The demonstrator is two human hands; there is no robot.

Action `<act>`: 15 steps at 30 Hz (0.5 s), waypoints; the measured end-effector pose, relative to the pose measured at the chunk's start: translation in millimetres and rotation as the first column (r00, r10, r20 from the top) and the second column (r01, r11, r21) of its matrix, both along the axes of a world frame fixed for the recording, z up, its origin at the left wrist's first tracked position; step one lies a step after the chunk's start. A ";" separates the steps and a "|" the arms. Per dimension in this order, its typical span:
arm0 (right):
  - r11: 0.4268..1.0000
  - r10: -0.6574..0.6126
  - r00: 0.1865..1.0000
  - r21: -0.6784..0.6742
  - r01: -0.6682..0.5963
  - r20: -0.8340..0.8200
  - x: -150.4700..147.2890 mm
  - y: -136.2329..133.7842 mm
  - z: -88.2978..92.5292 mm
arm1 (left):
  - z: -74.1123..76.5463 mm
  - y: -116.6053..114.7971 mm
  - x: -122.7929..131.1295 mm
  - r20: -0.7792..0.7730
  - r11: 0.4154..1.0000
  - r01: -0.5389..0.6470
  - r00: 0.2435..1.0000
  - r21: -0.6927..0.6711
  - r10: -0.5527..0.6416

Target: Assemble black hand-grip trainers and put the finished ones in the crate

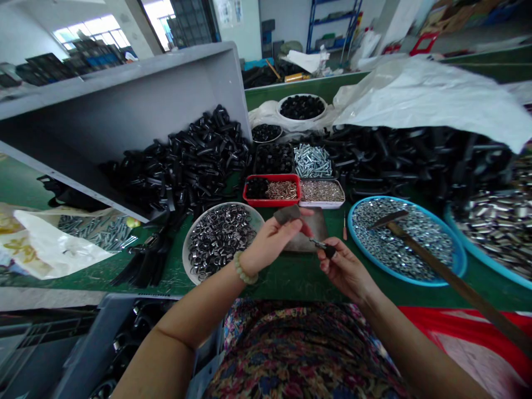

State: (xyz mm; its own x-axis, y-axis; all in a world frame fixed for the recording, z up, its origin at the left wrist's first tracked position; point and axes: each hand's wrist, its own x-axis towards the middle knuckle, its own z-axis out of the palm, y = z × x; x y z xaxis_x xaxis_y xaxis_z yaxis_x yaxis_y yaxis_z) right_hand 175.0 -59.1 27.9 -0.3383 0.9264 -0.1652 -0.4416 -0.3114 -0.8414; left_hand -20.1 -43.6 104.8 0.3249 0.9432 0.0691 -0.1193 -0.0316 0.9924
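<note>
The right hand is pinching a small black-and-steel part, its long axis lying nearly level with the steel end pointing left toward the nearer left hand, which is gripping a dark flat piece above the green workbench.

Head-worn view faces forward and down, seemingly near the hands.

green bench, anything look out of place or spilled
A long-handled hammer lies across the blue tray of small steel nuts, its head resting on them, an odd place for a tool. At the left, a small green fruit sits beside loose bolts.
</note>
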 end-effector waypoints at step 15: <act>0.996 -0.059 0.990 0.068 0.051 0.126 8.6 5.5 -22.6 | 8.9 10.9 -37.0 -0.189 0.939 0.345 0.921 -0.007 -0.340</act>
State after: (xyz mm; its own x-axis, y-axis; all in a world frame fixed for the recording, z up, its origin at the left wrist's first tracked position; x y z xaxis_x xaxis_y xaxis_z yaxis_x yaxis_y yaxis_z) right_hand 183.6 -53.6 5.3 -0.2664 0.9532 -0.1428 -0.3446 -0.2326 -0.9095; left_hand -57.1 -32.7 113.7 0.6371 0.7708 0.0000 0.0572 -0.0473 0.9972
